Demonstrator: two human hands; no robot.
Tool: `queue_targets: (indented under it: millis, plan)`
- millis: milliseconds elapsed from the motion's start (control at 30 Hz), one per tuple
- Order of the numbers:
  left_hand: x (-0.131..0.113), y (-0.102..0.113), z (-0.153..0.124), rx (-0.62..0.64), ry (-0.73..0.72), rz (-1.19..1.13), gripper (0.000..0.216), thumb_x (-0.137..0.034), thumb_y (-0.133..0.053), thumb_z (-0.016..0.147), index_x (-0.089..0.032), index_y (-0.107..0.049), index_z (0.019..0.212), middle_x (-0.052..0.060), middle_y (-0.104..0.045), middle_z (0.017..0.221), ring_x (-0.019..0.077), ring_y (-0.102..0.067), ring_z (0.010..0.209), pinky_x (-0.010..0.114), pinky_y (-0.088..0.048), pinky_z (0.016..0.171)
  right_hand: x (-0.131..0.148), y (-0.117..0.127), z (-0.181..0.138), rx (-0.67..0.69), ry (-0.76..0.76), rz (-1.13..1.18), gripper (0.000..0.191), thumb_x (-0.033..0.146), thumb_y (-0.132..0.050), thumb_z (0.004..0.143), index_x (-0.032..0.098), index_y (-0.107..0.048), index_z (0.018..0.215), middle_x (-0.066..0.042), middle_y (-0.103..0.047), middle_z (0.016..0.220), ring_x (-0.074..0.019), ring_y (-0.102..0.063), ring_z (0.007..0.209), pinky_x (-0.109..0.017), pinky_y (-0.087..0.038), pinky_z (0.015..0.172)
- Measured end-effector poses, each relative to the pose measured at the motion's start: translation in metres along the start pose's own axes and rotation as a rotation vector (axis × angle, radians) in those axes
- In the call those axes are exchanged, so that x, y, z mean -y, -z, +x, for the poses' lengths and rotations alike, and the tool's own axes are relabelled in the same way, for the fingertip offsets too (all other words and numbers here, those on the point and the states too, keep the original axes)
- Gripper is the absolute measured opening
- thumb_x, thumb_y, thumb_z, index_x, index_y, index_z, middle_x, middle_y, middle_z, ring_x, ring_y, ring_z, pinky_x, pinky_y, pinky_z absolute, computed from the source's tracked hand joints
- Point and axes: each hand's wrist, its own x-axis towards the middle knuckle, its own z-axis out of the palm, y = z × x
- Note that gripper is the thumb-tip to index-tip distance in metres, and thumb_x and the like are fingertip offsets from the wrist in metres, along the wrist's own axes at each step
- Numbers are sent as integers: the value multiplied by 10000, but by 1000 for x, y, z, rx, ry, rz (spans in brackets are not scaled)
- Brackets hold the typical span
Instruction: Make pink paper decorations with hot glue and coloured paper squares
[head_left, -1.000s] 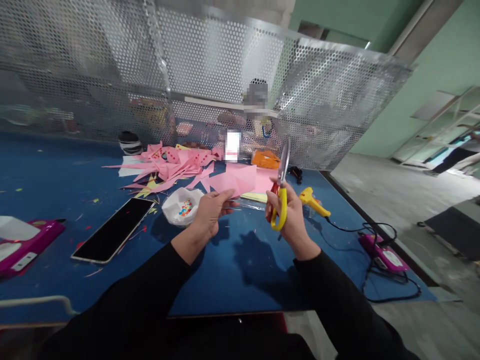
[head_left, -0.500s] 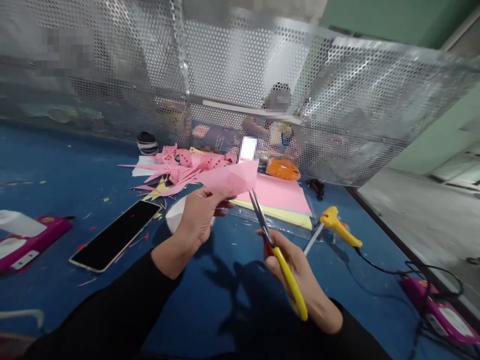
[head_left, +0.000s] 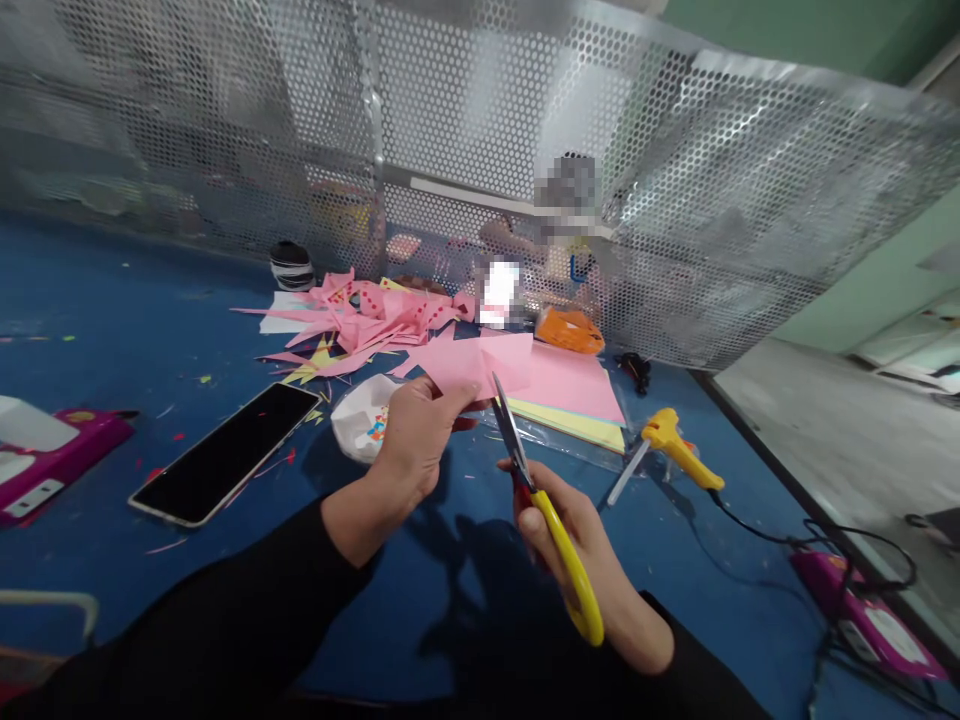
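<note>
My left hand pinches a folded pink paper and holds it up over the blue table. My right hand grips yellow-handled scissors, whose blades point up at the lower edge of the paper. The blade tips touch or nearly touch the paper; I cannot tell how far apart the blades are.
A heap of pink paper scraps lies behind, with a stack of pink and yellow sheets to the right. A phone, a white bowl of small coloured bits, a yellow glue gun with cable, and pink devices surround them. A perforated metal screen fences the back.
My right hand brought the scissors down from upright and aimed the blades at the paper. The left hand lowered the paper slightly toward the blades.
</note>
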Motion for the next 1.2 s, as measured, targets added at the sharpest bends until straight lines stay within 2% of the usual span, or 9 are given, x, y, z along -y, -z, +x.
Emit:
queue_targets:
  millis: [300,733,1200]
  plan:
    - [4,-2,-3,30,-18,3,116,-215,-745,699,-131,-729,778,50,-763,732,181,-729,674,264,-542,588,-6,-1,1,-27,31,21,474,578,-625,900,226,-605,1217,68,-398,647,-64,-337,471,-199,-267,404]
    - [11,-3,-4,87,-60,26,160,-279,-786,691,-141,-750,763,29,-762,715,144,-694,662,251,-559,613,-2,-4,1,-40,13,21,531,606,-580,921,162,-572,1213,95,-371,567,-54,-322,432,-192,-250,386]
    - [10,-2,-4,102,-35,10,195,-283,-792,670,-129,-761,785,32,-765,729,144,-693,664,252,-568,624,-7,-8,-1,-69,22,30,490,601,-561,935,184,-580,1193,91,-378,595,-42,-319,416,-183,-242,376]
